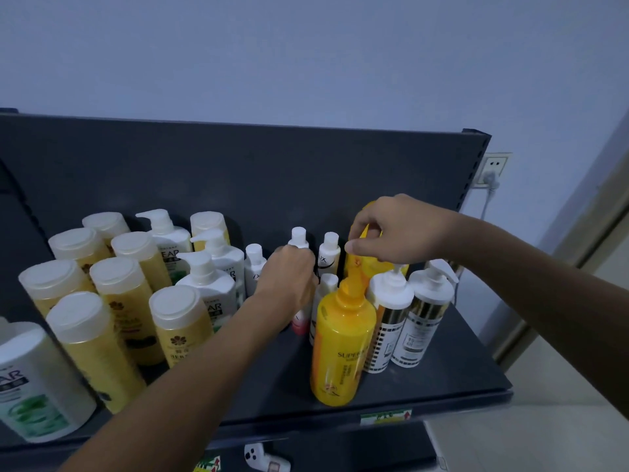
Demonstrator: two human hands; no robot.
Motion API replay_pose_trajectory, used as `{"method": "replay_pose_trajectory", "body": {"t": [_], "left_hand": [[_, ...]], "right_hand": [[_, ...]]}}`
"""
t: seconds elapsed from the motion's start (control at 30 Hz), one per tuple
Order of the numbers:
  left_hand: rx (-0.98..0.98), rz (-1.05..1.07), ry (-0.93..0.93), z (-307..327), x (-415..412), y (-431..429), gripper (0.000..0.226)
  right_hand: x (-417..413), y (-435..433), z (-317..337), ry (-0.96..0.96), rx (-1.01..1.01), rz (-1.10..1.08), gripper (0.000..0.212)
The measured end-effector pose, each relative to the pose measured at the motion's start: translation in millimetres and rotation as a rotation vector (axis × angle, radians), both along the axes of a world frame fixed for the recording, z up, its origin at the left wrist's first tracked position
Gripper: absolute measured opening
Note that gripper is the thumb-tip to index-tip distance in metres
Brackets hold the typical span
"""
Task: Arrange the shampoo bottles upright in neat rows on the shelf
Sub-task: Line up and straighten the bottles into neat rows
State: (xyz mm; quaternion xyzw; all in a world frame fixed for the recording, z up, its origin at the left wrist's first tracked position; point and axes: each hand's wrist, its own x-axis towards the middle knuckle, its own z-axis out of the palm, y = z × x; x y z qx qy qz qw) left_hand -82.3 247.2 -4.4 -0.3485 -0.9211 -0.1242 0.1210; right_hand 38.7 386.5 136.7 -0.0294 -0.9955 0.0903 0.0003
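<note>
Left hand (289, 277) grips pink bottle (300, 327) (yellow bottle (340, 345) beside).

- "SUPER", cut off, on the yellow pump bottle (343, 345), 5 o'clock.
- "EAR" on the white pump bottle (211, 301), 9 o'clock.
- "UX" on the small white bottle (328, 258), centre.
- "HER" on the amber bottle (182, 335), 7 o'clock.

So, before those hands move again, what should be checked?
1. Right hand grip on the yellow pump head: ok, fingers pinch it.
2. Left hand grip on the pink-bottomed bottle: cannot tell, the hand hides it.
3. Front yellow bottle upright: ok.
4. Small white-capped bottles at the back upright: ok.
5. Bare shelf room at the front right: ok.
</note>
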Motion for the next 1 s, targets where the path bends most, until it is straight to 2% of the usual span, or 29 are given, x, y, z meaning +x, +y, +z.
{"method": "replay_pose_trajectory", "body": {"t": [0.17, 0.27, 0.37, 0.47, 0.53, 0.73, 0.83, 0.9, 1.0], "left_hand": [[-0.049, 0.010, -0.002, -2, 3, -2, 0.027], [-0.029, 0.001, -0.002, 6, 11, -9, 0.011], [0.021, -0.051, 0.070, 28, 30, -33, 0.008], [0.082, -0.102, 0.111, 50, 54, -69, 0.017], [0.129, -0.091, 0.122, 63, 63, -101, 0.007], [0.238, 0.136, 0.165, 93, 56, -242, 0.020], [0.205, 0.281, 0.134, 88, 41, -315, 0.031], [0.177, 0.364, 0.048, 78, 29, -352, 0.041], [0.190, 0.380, -0.121, 63, 14, -380, 0.040]], "right_hand": [[-6, -1, -4, 0.010, -0.013, 0.000, 0.025], [-13, -7, -4, 0.020, -0.017, -0.003, 0.023], [-21, -21, 2, 0.059, -0.027, 0.018, 0.022], [-29, -48, 10, 0.133, -0.047, 0.057, 0.020], [-38, -72, 14, 0.169, -0.060, 0.081, 0.019], [-59, -168, 16, 0.165, -0.135, 0.203, 0.018], [-66, -215, 6, 0.161, -0.149, 0.273, 0.021], [-74, -243, -6, 0.126, -0.159, 0.322, 0.029], [-87, -275, -26, 0.043, -0.090, 0.352, 0.045]]}}
